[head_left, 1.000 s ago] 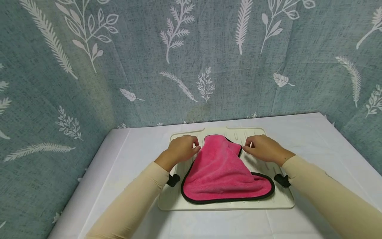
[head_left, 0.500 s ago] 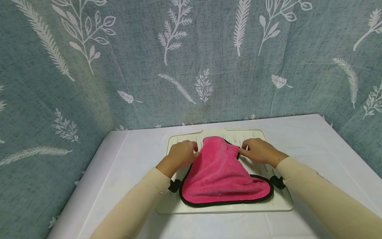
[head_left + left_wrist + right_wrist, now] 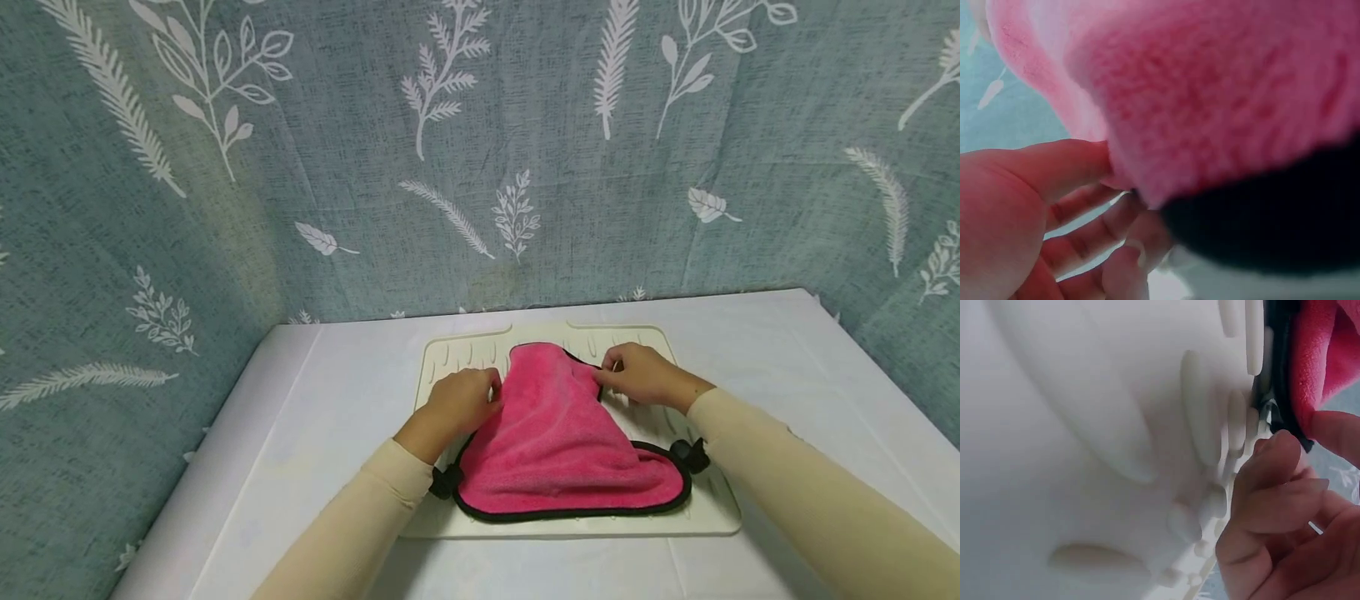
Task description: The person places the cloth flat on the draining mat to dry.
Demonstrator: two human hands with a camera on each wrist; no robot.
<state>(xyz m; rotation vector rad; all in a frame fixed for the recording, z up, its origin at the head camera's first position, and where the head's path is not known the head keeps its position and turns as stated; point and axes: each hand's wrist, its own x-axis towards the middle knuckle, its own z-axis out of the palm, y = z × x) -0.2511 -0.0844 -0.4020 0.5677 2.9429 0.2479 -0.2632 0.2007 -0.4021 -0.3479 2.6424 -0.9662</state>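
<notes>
A fluffy pink cloth (image 3: 555, 442) with black binding lies bunched on a cream ribbed mat (image 3: 450, 354), narrow at the far end and wide at the near edge. At its left side my left hand (image 3: 459, 403) pinches the edge. The left wrist view shows the thumb (image 3: 1079, 162) on the pink pile and fingers beneath the border. On the far right, my right hand (image 3: 637, 375) pinches a corner. In the right wrist view the cloth's black edge (image 3: 1282, 381) sits between the thumb and the curled fingers (image 3: 1272, 512).
The mat rests on a table with a white cover (image 3: 345, 400). Blue-green leaf-patterned fabric (image 3: 480, 200) hangs behind the table and along both sides. Black straps (image 3: 447, 481) circle both wrists over beige sleeves (image 3: 360, 517).
My left hand has slid a little nearer along the cloth's left edge. From just beside the corner, my right hand has moved left and taken hold of it. The cloth lies nearly the same.
</notes>
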